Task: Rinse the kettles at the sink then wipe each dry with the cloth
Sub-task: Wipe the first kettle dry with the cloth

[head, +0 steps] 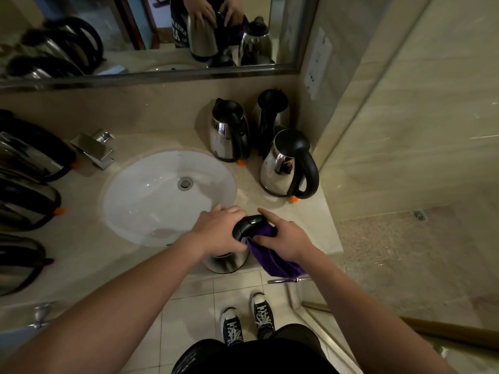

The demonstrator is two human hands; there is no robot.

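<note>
While gripped, kettle (228, 261) seemingly past counter-edge (270, 268).

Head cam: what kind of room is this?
Most likely a bathroom, perhaps a hotel's. A white oval basin is set in a beige stone vanity counter under a wide wall mirror, with tiled floor below. Many matching steel kettles line the counter, which suggests housekeeping work.

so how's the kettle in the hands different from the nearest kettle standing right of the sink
The held kettle sits at the counter's front edge, the left hand on it and the right hand holding the purple cloth against it. The standing kettle sits further back, untouched. The held kettle's top is covered; the standing kettle's lid shows. Both are steel with black handles.
</note>
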